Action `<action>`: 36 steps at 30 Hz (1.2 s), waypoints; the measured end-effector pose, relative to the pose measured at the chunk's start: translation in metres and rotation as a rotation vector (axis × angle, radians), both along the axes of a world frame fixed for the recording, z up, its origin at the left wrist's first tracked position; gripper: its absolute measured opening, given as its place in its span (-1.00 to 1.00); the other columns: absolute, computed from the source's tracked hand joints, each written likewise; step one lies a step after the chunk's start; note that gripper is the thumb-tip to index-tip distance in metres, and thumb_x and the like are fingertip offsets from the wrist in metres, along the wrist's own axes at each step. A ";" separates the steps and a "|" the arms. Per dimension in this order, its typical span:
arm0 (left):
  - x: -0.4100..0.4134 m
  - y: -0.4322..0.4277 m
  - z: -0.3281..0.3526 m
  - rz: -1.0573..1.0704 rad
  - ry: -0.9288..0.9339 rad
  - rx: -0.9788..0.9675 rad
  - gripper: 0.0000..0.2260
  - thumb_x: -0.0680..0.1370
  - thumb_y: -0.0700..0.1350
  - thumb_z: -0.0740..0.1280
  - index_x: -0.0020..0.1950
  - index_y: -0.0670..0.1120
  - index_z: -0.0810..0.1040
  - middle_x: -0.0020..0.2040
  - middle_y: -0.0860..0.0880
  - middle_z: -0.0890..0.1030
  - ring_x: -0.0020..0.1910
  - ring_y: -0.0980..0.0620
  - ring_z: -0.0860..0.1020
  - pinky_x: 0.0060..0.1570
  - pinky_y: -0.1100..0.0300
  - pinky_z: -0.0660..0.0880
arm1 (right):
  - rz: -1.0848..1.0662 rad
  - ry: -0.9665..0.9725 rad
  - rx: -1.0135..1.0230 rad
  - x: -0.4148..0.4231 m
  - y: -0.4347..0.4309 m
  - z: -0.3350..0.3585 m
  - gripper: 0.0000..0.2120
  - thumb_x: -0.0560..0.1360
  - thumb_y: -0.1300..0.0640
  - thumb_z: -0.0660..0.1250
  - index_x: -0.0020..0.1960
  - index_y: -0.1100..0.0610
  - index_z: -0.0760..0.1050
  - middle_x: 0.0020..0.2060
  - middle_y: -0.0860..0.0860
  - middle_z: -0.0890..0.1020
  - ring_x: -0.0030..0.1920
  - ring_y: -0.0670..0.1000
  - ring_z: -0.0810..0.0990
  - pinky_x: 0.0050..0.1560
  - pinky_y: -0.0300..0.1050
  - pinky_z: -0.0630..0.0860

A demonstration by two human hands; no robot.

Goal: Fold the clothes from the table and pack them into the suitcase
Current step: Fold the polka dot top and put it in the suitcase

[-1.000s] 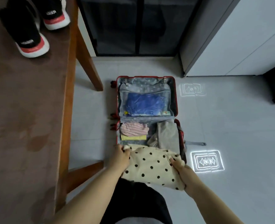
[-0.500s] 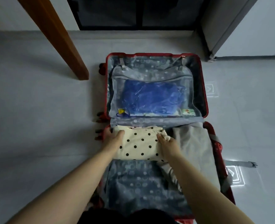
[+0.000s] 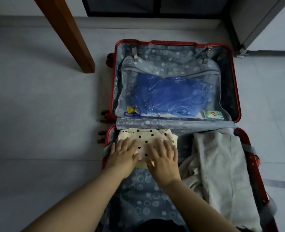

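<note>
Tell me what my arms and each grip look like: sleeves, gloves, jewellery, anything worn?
The left grip and right grip are bare hands, with no gloves or rings that I can make out. The left forearm and right forearm are uncovered to the frame edge: no sleeves, watch or bracelet showing.

One red suitcase [image 3: 175, 42] lies open in two halves, one toward 12 o'clock and one toward 6. Two hands, the left hand [image 3: 123, 154] and the right hand [image 3: 163, 158], lie flat on one polka-dot garment [image 3: 148, 136] near the centre. One pale yellow edge [image 3: 141, 165] shows beneath it. One grey garment [image 3: 222, 164] lies at 4 o'clock. The 12 o'clock half holds one blue plastic-wrapped bundle [image 3: 170, 96], one green packet [image 3: 213, 114] and one yellow tag [image 3: 130, 109]. One wooden table leg [image 3: 68, 30] stands at 11 o'clock.
</note>
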State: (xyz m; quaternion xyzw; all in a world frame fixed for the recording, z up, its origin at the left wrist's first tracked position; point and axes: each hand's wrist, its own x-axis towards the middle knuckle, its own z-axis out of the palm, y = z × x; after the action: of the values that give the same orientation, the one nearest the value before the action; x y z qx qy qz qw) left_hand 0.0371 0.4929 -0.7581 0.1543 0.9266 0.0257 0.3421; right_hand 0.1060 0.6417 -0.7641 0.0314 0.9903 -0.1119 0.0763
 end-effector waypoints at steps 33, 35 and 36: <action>0.156 -0.201 0.650 0.198 0.308 0.181 -0.45 0.56 0.17 -0.24 0.53 0.05 -0.11 0.55 -0.02 0.02 0.52 -0.01 -0.03 0.47 -0.03 -0.25 | 0.154 -0.222 -0.168 0.067 -0.193 0.653 -0.47 0.57 -0.05 0.12 0.48 0.05 0.09 0.44 0.07 0.24 0.43 0.14 0.21 0.43 0.06 0.18; 0.165 -0.252 0.659 0.225 0.325 0.172 -0.44 0.55 0.19 -0.26 0.53 0.05 -0.11 0.54 -0.02 0.05 0.52 0.00 -0.02 0.47 -0.02 -0.23 | 0.170 -0.176 -0.169 0.070 -0.241 0.664 -0.48 0.58 -0.04 0.12 0.48 0.05 0.10 0.43 0.07 0.23 0.42 0.15 0.20 0.43 0.05 0.16; 0.167 -0.280 0.662 0.239 0.337 0.161 -0.43 0.54 0.19 -0.28 0.53 0.05 -0.10 0.54 -0.02 0.07 0.52 0.00 -0.01 0.46 -0.02 -0.23 | 0.181 -0.162 -0.158 0.072 -0.265 0.668 -0.48 0.58 -0.05 0.11 0.49 0.05 0.09 0.44 0.07 0.22 0.42 0.16 0.20 0.43 0.05 0.14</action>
State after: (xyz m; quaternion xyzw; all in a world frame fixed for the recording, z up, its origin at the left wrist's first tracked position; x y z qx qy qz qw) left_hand 0.2038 0.2132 -0.0957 0.0724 0.9773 0.1137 0.1636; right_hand 0.1777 0.3766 -0.0960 -0.0553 0.9679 -0.1790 0.1677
